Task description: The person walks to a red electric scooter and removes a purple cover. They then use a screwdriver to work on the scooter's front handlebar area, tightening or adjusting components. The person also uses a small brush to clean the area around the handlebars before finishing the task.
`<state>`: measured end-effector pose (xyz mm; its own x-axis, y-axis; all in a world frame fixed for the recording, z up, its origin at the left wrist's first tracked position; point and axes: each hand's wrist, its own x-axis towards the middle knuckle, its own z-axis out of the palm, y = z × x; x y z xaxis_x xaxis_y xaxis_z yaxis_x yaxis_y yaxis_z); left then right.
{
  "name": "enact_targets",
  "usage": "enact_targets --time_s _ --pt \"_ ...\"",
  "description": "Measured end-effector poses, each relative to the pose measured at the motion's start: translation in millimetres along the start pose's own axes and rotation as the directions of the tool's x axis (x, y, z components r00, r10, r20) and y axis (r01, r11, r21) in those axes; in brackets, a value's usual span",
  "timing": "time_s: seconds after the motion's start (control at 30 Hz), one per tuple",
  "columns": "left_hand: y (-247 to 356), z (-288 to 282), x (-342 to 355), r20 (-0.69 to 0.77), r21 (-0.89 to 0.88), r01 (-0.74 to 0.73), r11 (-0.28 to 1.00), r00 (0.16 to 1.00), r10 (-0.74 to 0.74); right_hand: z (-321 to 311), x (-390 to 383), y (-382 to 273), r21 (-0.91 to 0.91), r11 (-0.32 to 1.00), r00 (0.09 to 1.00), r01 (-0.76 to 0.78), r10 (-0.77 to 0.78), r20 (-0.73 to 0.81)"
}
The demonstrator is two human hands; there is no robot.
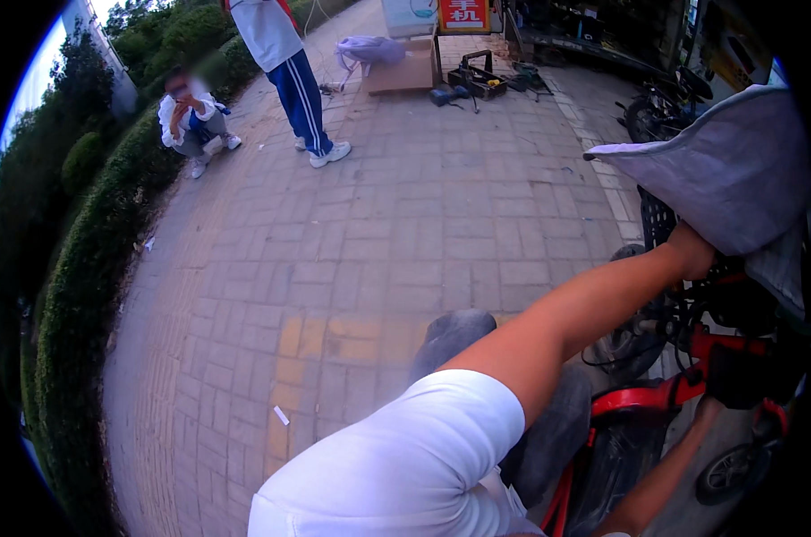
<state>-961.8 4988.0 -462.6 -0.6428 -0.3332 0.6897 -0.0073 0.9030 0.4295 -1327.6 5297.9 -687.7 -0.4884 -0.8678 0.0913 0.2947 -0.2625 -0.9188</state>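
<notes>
Grey fabric: the cloth (732, 170) sits between 2 and 3 o'clock, draped over the upper part of the red bike (638, 403), which is at 4 o'clock. Left grip (694, 255) is at the cloth's 7 o'clock edge, fingers tucked out of sight under it; can't tell if clenched or released. Right grip (709, 409) is against the 7 o'clock side of a black block (736, 376) on the bike; fingers hidden, can't tell there either.

Handling, my read: cloth light, soft, floppy, though its 9 o'clock corner sticks out fairly stiff. Not fragile, not slick. Best hold is the hem, fingers under, thumb on top. Snag risk: mesh basket (653, 215) at its 8 o'clock and loose cables (678, 313) below that. Bike is heavy and rigid, likely smooth on the painted parts; hold it by the red frame, not the cables or block.
</notes>
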Motion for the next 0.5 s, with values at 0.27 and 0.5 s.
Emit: enact_targets --time_s 0.27,0.5 --pt "3 0 -1 -0.026 0.065 0.0 0.998 1.0 0.002 -4 -9 -2 0.033 0.999 1.0 -0.019 0.019 -0.001" --pt "5 -3 -2 -0.115 0.039 0.018 0.999 0.993 -0.013 -5 -13 -3 0.045 0.998 0.999 -0.036 0.036 0.014"
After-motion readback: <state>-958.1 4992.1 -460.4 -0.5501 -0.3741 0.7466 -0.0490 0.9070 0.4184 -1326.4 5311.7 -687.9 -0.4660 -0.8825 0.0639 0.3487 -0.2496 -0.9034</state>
